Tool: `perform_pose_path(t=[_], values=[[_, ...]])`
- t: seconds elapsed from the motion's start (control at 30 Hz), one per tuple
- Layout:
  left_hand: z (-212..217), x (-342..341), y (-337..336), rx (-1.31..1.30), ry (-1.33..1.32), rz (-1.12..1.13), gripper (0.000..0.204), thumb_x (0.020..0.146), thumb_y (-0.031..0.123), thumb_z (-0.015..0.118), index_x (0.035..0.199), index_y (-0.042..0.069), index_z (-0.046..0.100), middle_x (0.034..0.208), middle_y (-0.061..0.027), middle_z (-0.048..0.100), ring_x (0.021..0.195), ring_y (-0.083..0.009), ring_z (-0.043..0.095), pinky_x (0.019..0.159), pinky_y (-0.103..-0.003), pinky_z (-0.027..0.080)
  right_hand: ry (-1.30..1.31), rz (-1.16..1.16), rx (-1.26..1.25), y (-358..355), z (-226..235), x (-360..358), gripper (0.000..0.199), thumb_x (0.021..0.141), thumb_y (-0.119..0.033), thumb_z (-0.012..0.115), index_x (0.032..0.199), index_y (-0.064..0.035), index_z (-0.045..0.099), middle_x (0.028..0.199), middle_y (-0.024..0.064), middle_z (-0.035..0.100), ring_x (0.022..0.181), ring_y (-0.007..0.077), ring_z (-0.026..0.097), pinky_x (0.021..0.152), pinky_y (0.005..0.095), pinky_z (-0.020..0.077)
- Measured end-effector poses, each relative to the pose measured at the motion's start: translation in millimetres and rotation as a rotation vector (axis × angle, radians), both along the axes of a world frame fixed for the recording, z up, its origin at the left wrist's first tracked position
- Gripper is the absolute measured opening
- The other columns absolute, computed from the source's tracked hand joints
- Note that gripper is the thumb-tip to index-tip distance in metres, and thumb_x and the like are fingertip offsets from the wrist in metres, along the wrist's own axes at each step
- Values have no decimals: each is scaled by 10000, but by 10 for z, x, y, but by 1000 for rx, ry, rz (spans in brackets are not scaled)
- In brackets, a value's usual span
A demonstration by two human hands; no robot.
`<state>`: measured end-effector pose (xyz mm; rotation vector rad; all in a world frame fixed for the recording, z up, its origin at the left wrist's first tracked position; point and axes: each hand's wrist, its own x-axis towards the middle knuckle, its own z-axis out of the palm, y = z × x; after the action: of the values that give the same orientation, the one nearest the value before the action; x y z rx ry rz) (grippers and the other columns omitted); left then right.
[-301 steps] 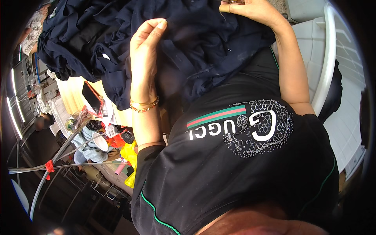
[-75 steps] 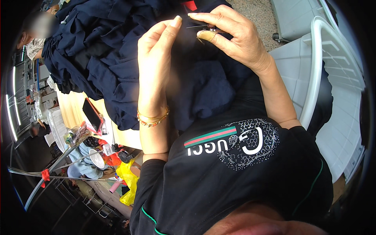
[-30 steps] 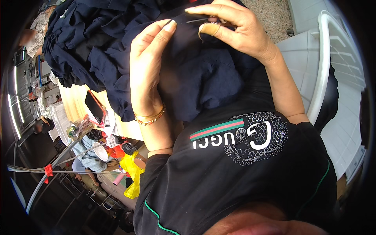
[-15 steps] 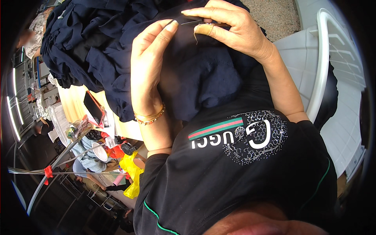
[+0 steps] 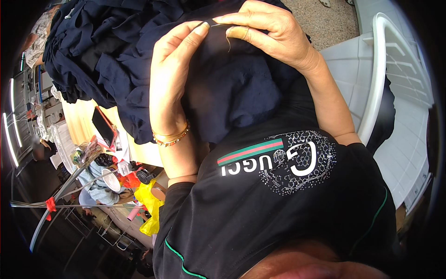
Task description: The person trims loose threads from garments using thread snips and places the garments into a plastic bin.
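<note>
A black-and-red case [image 5: 104, 128] lies below the left of the navy cloth [image 5: 232, 90] heaped before the person. Over the cloth, the left hand [image 5: 174, 52] presses thumb and forefinger together, anything between too small to tell. Farther right over it are a thin metal tip [image 5: 217, 24] and the right hand [image 5: 276, 39], thumb and forefinger spread; its hold on the tip I cannot tell.

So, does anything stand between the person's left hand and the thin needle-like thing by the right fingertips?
Nothing visible does: the left hand is close by the needle-like thing, though I cannot tell whether they touch.
</note>
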<state>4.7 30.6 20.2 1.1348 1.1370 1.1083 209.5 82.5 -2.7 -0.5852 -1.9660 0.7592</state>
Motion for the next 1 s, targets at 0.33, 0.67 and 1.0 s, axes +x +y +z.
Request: perform_pose_path(t=[0.33, 0.67, 1.0], values=[[9, 21, -12, -8, -32, 34, 174, 971, 122, 622, 1057, -7, 700, 936, 2, 704, 820, -46, 618, 777, -181, 476, 213, 25, -194, -29, -55, -81, 174, 846, -30, 748, 1008, 24, 714, 757, 33, 602, 660, 108, 550, 599, 258, 444], [-78, -333, -46, 30, 201, 73, 159, 941, 84, 657, 1045, -29, 696, 920, 6, 692, 852, -51, 611, 776, -174, 462, 45, -115, -485, 80, -62, 78, 124, 839, -57, 763, 856, 22, 669, 693, -23, 550, 622, 70, 485, 564, 238, 404], [11, -299, -223, -20, 111, 147, 187, 967, 132, 632, 1050, -22, 699, 934, 21, 684, 854, -44, 599, 818, -179, 445, -115, -238, -236, 53, -151, -17, 198, 788, -95, 800, 791, 1, 626, 643, 42, 545, 561, 114, 493, 525, 289, 414]])
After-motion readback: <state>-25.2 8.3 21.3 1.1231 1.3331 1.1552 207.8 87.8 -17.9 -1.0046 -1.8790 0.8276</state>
